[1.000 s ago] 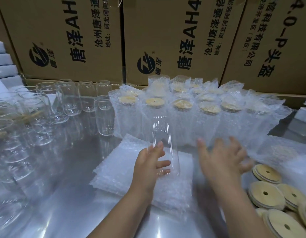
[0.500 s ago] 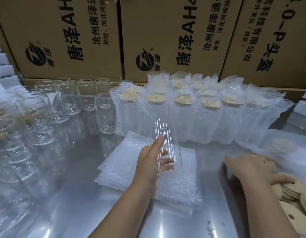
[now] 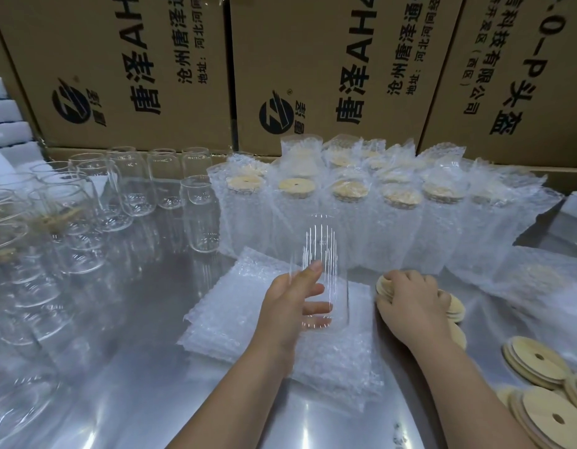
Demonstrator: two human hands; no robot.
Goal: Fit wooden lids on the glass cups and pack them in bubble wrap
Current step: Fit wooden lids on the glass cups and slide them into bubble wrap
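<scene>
Right hand (image 3: 410, 303) moved in beside the glass cup (image 3: 319, 241) since the previous frame, fingers clamped on a small stack of wooden lids (image 3: 455, 307), number unclear; one cup held upright over the bubble-wrap bags (image 3: 235, 306), left hand (image 3: 290, 306) fingers curled round it; six wrapped cups (image 3: 350, 222) counted in the front row.

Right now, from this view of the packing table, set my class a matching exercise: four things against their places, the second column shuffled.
1 centre glass cup
2 stack of wooden lids
3 flat bubble wrap bags
4 wrapped lidded cups

A under the right hand
B in rows before the cardboard boxes
C gripped by the left hand
D piled on the steel table

Pairs: 1-C, 2-A, 3-D, 4-B
</scene>
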